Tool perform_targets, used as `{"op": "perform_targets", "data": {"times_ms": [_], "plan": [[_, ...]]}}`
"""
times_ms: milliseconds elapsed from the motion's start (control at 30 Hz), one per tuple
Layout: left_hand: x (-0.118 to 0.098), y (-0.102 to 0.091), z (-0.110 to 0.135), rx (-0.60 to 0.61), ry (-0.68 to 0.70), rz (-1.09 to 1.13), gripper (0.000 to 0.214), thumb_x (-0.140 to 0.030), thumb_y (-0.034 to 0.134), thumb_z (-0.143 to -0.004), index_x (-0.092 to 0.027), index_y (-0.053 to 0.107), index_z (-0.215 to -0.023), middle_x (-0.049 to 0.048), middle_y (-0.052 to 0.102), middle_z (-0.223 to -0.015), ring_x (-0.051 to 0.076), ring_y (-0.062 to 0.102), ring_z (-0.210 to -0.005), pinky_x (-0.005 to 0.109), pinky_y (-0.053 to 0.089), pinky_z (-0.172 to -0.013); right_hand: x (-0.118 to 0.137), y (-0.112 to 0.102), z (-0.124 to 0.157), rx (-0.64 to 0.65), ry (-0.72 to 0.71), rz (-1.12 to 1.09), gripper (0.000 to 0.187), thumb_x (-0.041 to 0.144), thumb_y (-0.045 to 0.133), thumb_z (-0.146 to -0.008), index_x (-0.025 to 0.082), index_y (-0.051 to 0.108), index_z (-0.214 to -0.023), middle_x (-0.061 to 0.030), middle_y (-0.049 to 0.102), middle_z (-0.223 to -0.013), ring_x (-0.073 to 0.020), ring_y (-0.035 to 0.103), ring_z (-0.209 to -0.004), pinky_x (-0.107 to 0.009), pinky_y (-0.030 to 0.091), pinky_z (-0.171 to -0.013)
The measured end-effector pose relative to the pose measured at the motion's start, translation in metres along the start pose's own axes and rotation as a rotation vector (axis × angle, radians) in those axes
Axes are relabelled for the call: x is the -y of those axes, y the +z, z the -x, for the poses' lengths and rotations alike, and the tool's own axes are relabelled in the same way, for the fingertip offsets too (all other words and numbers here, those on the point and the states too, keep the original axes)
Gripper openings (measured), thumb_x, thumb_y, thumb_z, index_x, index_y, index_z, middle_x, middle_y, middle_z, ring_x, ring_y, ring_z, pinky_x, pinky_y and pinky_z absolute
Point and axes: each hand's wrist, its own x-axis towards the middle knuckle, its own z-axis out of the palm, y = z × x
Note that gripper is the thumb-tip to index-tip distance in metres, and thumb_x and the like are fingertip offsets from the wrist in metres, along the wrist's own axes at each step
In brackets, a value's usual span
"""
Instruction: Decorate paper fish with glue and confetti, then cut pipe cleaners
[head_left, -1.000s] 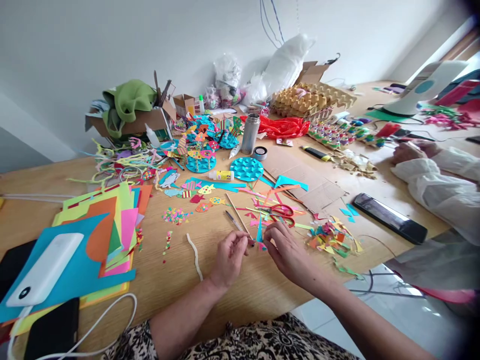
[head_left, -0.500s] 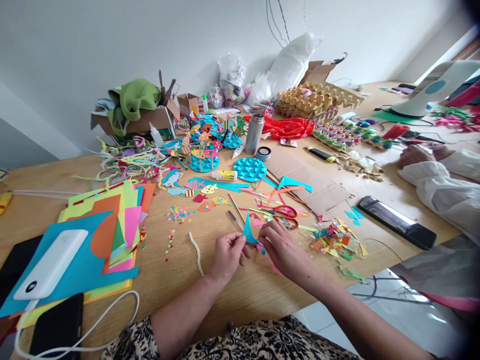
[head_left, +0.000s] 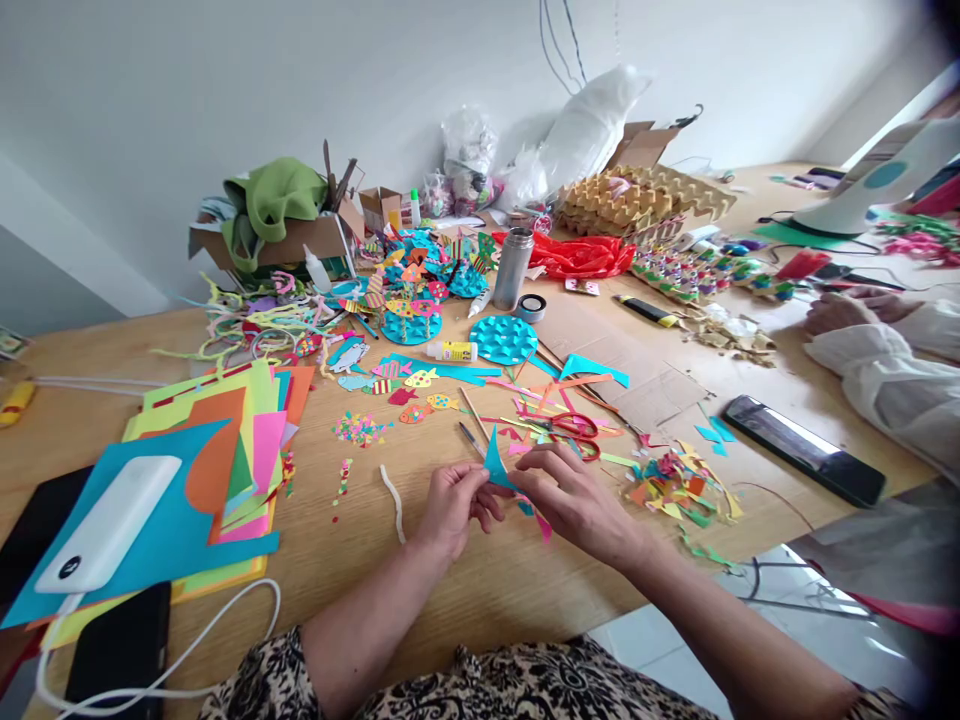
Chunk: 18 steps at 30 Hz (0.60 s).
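Between my hands, just above the table's front part, is a small pointed piece of blue paper [head_left: 496,462]. My left hand [head_left: 454,508] pinches its left side between thumb and fingers. My right hand [head_left: 571,492] has its fingers closed at the paper's lower right edge. Behind them lie red-handled scissors [head_left: 574,425] among pink and orange paper strips, and a dark pen [head_left: 472,440] beside a thin wooden stick [head_left: 474,412]. Several paper fish [head_left: 391,368] with stripes and dots lie farther back, near a blue egg-carton disc [head_left: 504,340].
On the left, coloured paper sheets [head_left: 161,510] bear a white power bank [head_left: 111,520] with a cable. Paper scraps [head_left: 679,485] and a phone [head_left: 804,448] lie on the right. Another person's hands [head_left: 840,312] rest at the right side. A metal bottle [head_left: 514,268] stands at the back.
My right hand has shifted slightly left, its fingers now against the blue paper's edge. My left hand keeps its pinch. The whole view has moved a little.
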Motion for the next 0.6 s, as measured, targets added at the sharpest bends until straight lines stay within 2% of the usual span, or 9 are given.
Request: {"op": "perform_targets", "data": {"times_ms": [133,200,300,467,600], "plan": [[0.001,0.000,0.000,-0.001,0.008,-0.034,0.028,-0.039,0.064,-0.065,-0.012,0.065,-0.070,0.0103,0.072,-0.069,0.011,0.056,-0.041,0.018,0.035,-0.032,0.001,0.003,-0.001,-0.010,-0.007,-0.029,0.023,0.008,0.046,-0.093,0.021,0.060,-0.106,-0.0090,0.062,-0.102,-0.0216,0.054,-0.098,-0.036,0.049,-0.079],[0.002,0.000,-0.001,0.000,0.016,-0.061,0.028,-0.040,0.063,-0.066,-0.012,0.066,-0.071,0.0103,0.073,-0.071,0.012,0.057,-0.041,0.018,0.037,-0.032,0.002,0.006,-0.002,-0.030,0.033,-0.062,0.019,0.009,0.048,-0.093,0.021,0.060,-0.101,-0.0089,0.062,-0.102,-0.0211,0.054,-0.095,-0.036,0.049,-0.078],[0.004,0.000,-0.002,0.001,0.033,-0.119,0.030,-0.041,0.063,-0.067,-0.012,0.067,-0.073,0.0104,0.073,-0.074,0.013,0.060,-0.043,0.020,0.040,-0.033,0.005,0.012,-0.005,-0.088,0.151,-0.156,0.011,0.012,0.051,-0.092,0.021,0.058,-0.095,-0.0090,0.061,-0.099,-0.0199,0.055,-0.090,-0.035,0.049,-0.076],[0.006,0.000,0.000,0.009,0.069,-0.242,0.030,-0.042,0.064,-0.069,-0.013,0.069,-0.074,0.0085,0.073,-0.074,0.013,0.059,-0.042,0.021,0.043,-0.034,0.005,0.019,-0.012,-0.171,0.354,-0.338,0.008,0.015,0.053,-0.090,0.021,0.057,-0.088,-0.0098,0.060,-0.103,-0.0209,0.058,-0.096,-0.039,0.051,-0.081],[0.006,-0.001,0.002,0.026,0.099,-0.318,0.025,-0.038,0.063,-0.072,-0.014,0.069,-0.071,0.0065,0.071,-0.070,0.009,0.051,-0.035,0.020,0.037,-0.030,0.002,0.023,-0.017,-0.139,0.567,-0.584,0.010,0.025,0.058,-0.087,0.019,0.058,-0.078,-0.0068,0.065,-0.089,-0.0183,0.062,-0.079,-0.036,0.053,-0.071]]}}
